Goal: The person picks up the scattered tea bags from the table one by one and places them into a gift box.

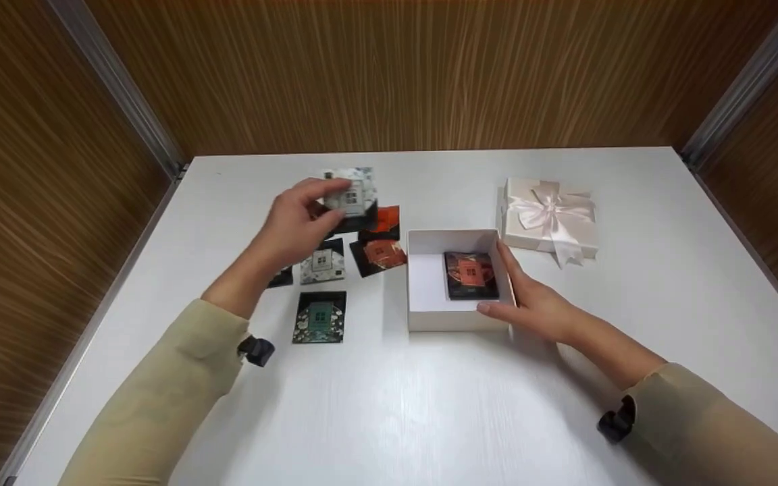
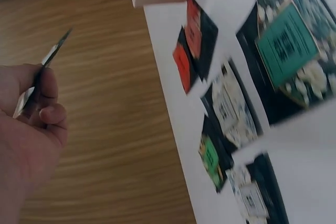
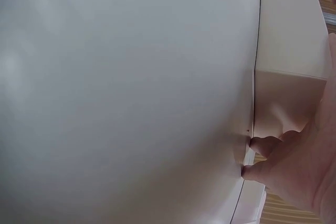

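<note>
1. Fingers and thumb of the left hand (image 1: 294, 219) pinch a pale floral packet (image 1: 360, 181) near its left edge, the gap between them no wider than its thickness.
2. From that grip the packet is up off the table (image 1: 396, 405), patterned face toward my head view; through the left wrist view I get it nearly edge-on, a thin slanting strip. Its outline looks close to square, so I find no clear long axis.
3. Around the left hand, on the table, I see a white floral packet (image 1: 322, 262) toward the person, an upper red packet (image 1: 389, 217) and a lower red packet (image 1: 381, 255) to the right, and a green packet (image 1: 320, 317) farther toward the person; the hand partly hides others.
4. Rightward and toward the person from the left hand, past the red ones, sits the open white box (image 1: 456, 322); I judge that offset the relation that matters most. Inside, a dark red packet (image 1: 471, 275) lies toward the right, leaving bare floor on the left hand's side.
5. Nearer the box is the right hand (image 1: 537, 307), touching it: fingers fairly straight along the outer right wall, thumb spread to the near rim.
6. Beyond the right hand's fingertips lies a bow-topped lid (image 1: 551, 212).
</note>
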Available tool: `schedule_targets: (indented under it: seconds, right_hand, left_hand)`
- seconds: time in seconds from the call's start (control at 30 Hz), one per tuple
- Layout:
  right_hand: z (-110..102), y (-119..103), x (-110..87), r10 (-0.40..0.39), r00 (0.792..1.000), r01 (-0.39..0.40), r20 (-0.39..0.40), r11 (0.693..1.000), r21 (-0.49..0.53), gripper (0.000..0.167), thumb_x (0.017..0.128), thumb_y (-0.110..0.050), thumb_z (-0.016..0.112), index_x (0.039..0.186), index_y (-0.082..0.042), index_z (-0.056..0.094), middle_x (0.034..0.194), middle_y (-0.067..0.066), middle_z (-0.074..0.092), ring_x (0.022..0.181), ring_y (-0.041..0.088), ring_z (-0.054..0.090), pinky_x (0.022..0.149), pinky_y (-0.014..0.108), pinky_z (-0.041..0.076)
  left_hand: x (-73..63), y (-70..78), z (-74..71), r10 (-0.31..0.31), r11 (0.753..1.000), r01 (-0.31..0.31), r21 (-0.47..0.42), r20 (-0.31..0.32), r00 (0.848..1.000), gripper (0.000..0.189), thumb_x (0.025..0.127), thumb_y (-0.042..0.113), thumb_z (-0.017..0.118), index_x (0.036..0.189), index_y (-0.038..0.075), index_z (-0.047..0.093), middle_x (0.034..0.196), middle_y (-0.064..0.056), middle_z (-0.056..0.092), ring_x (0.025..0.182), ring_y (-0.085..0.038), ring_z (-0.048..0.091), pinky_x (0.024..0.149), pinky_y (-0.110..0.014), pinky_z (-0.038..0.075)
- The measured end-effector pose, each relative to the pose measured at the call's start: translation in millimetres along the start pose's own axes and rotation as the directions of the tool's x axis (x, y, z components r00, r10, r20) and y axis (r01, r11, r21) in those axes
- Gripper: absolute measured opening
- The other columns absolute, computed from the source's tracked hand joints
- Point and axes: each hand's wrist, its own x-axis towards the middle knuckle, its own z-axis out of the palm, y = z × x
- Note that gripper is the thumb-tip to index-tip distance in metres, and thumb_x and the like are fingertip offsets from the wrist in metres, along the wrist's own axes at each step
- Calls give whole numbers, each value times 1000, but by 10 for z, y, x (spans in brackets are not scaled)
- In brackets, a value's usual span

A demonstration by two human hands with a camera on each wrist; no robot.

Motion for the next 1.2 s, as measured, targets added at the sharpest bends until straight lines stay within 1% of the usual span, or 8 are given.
schedule_targets:
  seconds: [0.1,0.2,0.37,0.5,0.63,0.77,0.97,1.2]
  right_hand:
    - [12,11,10,-4,1000,4,-3,1000,-1,112,98,-60,66,171,-25,-11,170,30,21,139,50,49,117,66,35]
    - [29,25,19,-8,1000,8,-4,1000,-3,112,98,-60,67,171,-25,-11,169,30,21,139,51,49,116,66,35]
    - [46,49,26,-6,1000,5,-9,1000,-14,112,98,-60,67,171,-23,-10,168,31,23,139,51,49,116,66,35]
    - [44,69,35,-11,1000,10,-18,1000,-20,112,98,-60,68,171,-23,-9,167,32,27,138,51,50,115,67,36]
    - [46,81,51,-20,1000,20,-24,1000,-14,112,98,-59,68,171,-24,-9,166,32,29,137,50,51,115,67,37]
    - [58,81,60,-24,999,24,-21,1000,-2,112,98,-59,68,171,-25,-10,166,32,29,136,49,52,114,66,38]
    - [66,76,50,-29,999,30,-16,999,19,111,99,-57,68,171,-26,-10,166,30,31,139,48,49,115,65,37]
    - [40,67,24,-30,999,30,-26,999,21,109,100,-56,68,171,-25,-8,163,32,36,137,48,52,113,67,39]
  left_hand:
    - [21,102,153,6,1000,-6,-5,47,999,46,106,13,66,150,27,62,134,0,59,99,-20,62,79,-33,58]
    - [44,174,308,26,999,-24,-22,84,996,45,106,12,67,148,25,64,133,-1,61,101,-19,64,81,-33,59]
    - [97,233,570,81,997,-78,-27,143,986,42,104,7,68,144,17,67,129,-3,63,99,-16,63,82,-30,57]
    - [144,252,767,103,995,-102,-12,196,975,43,103,5,67,145,15,67,129,-5,64,92,-16,61,75,-29,56]
    - [195,249,940,92,994,-103,30,252,963,45,102,5,68,146,16,67,132,-6,64,95,-17,61,77,-29,56]
    - [222,252,1082,68,991,-101,92,311,948,46,103,8,69,148,19,65,136,-5,63,107,-16,61,89,-29,54]
    - [256,291,1253,71,972,-148,184,371,926,46,103,9,69,147,20,66,135,-6,65,113,-16,61,97,-35,53]
    - [327,314,1462,55,970,-148,194,417,907,45,103,6,69,146,16,66,139,-7,65,120,-14,60,103,-29,51]
